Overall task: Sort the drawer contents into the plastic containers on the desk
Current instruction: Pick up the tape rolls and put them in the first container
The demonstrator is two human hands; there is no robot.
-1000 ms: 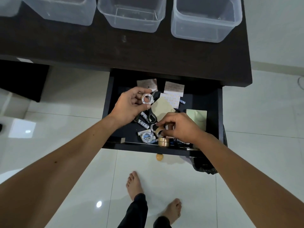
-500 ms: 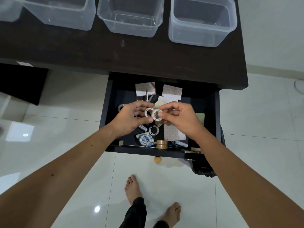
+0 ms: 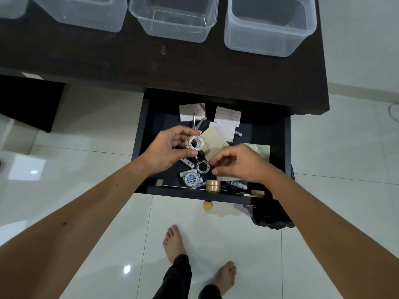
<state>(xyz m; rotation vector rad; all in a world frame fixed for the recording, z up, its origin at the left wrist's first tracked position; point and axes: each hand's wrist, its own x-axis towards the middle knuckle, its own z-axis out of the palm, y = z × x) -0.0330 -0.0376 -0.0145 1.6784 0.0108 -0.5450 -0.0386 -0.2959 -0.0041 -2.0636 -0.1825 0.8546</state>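
Fingers of the left hand are curled round two small white tape rolls, pinched side by side between thumb and fingertips above the open drawer. The right hand hovers low over the drawer's clutter with its fingers bent and slightly apart; it grips nothing that I can make out, its fingertips close to a dark ring-shaped roll lying on the drawer floor. Whether they touch it I cannot tell.

Part of the drawer's contents sits under both hands and is hidden. Visible around them: scissors with blades pointing toward the back, patterned paper pads near the rear, a pale green sheet in the middle, a labelled white tape roll and a brown tape roll by the front edge, and small batteries whose print is too small to read. The drawer's round knob juts out over the tiled floor.

On the dark table above stand clear plastic containers in a row, their tops cut off by the frame edge; a fourth shows only as a corner at the far left. Bare feet stand below the drawer.
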